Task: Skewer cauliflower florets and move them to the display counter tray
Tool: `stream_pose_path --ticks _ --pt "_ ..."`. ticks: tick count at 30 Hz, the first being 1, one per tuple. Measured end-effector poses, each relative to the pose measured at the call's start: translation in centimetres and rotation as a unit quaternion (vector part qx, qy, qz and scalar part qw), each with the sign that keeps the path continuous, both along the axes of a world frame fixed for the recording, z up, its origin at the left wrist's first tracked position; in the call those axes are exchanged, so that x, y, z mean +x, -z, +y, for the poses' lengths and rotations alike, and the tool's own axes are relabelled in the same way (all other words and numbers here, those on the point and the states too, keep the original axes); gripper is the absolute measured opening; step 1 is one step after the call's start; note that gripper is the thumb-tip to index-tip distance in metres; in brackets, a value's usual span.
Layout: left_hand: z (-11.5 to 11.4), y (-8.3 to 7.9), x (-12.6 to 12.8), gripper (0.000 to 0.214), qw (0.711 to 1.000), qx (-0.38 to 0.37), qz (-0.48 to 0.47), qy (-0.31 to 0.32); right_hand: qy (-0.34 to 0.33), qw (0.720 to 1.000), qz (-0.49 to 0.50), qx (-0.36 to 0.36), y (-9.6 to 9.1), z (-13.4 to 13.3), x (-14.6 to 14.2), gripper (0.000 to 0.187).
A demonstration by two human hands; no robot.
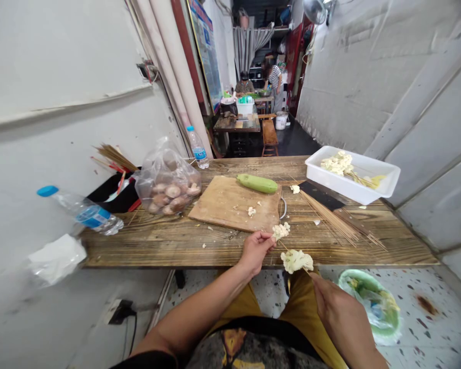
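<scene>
Fingers [268, 240] of the left hand [254, 252]: pinched on a small floret [280, 231], held over the near edge of the counter [138, 248]. Fingers of the right hand [341, 313]: closed round a skewer [283, 246] bearing a larger floret [296, 261], its tip pointing at the small floret; whether it has entered cannot be told. Cutting board [218, 205], one, wooden, beyond the left hand; on it a green gourd [257, 183] and cauliflower scraps [251, 211]. Right of board: loose skewers [328, 212], lying alongside a cleaver [322, 196]; white tub [330, 178], with skewered cauliflower [337, 163] inside. Left of board: clear bag [165, 159] of mushrooms [172, 191]; two water bottles [198, 151], one upright, the other, nearer, appearing slanted; black container [117, 202], with sticks [117, 155]. On the floor, right: lined bin [387, 333].
</scene>
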State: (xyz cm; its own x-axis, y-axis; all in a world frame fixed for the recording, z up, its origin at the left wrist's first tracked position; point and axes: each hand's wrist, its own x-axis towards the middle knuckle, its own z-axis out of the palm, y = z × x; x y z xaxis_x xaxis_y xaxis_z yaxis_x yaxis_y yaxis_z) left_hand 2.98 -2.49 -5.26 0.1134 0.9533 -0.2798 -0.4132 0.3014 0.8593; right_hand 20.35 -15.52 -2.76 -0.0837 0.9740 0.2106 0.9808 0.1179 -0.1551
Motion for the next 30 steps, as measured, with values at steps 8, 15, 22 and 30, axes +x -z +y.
stream_pose_path --ticks 8,15,22,30 --pt "0.0 0.2 0.1 0.020 0.997 0.043 0.057 -0.017 -0.003 1.000 -0.002 -0.003 -0.5 0.4 -0.3 0.036" --pt "0.4 0.6 0.1 0.024 0.999 0.016 0.038 -0.011 -0.001 1.000 0.024 0.013 -0.2 1.1 -0.6 0.037" --pt "0.2 0.5 -0.2 0.034 0.999 -0.009 -0.040 -0.022 -0.026 0.998 0.049 0.039 -0.1 1.4 -0.9 0.034" --pt "-0.4 0.7 0.2 0.029 0.998 0.010 -0.027 -0.059 -0.032 0.996 0.074 0.026 -0.4 1.2 -1.2 0.035"
